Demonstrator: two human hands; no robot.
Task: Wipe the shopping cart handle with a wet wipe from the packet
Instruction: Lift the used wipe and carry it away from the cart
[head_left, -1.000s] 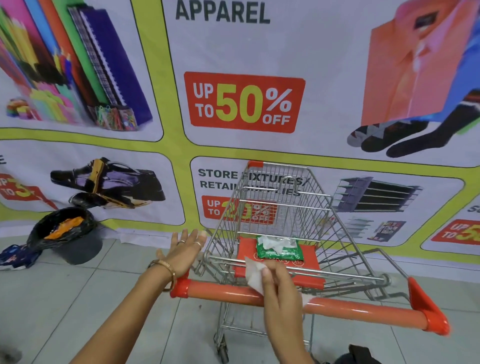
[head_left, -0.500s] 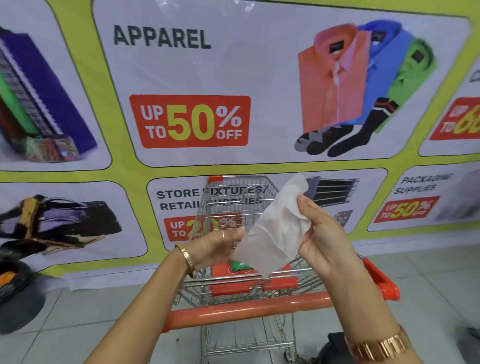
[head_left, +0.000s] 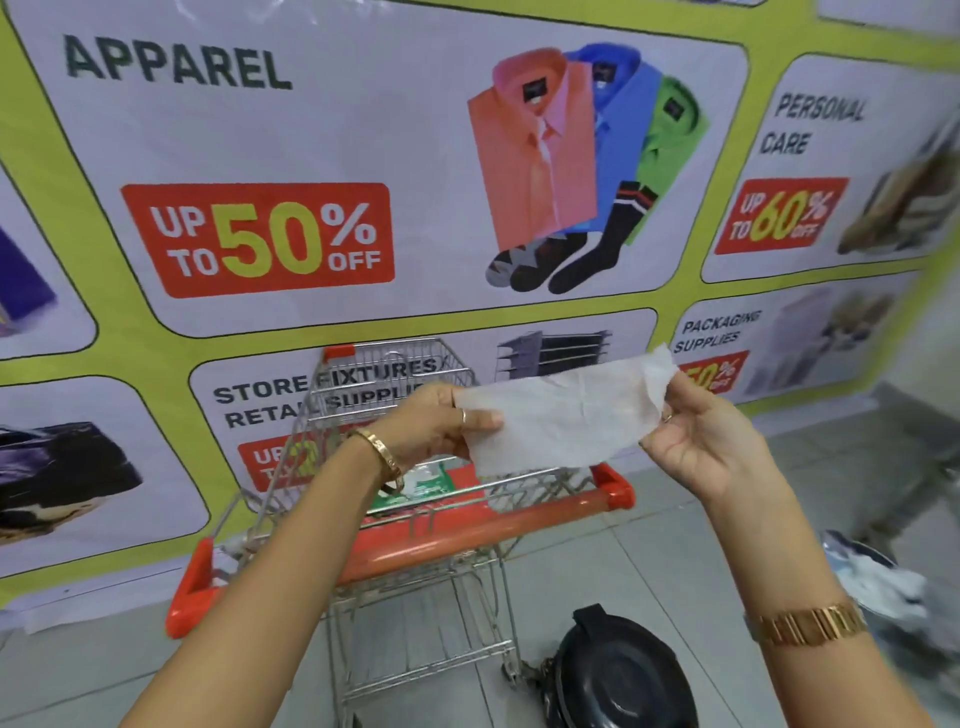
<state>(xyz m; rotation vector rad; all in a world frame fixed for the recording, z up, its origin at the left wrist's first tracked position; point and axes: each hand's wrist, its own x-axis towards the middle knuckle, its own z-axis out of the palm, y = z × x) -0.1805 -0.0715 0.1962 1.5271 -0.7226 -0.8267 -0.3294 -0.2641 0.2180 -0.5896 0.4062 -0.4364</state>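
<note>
Both hands up above the cart: left hand (head_left: 434, 423) and right hand (head_left: 698, 439) each pinch an end of the white wet wipe (head_left: 563, 415), spread flat between them. Orange cart handle (head_left: 467, 535) sits below, untouched. Green packet (head_left: 415, 486) lies on the cart's red seat flap, just beyond the handle.

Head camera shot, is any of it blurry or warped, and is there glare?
Head view: wide-angle bend bows the banner lines; glare streaks its top edge; right edge is smeared; the wet wipe, left hand and right hand are fairly sharp; lighting even.
</note>
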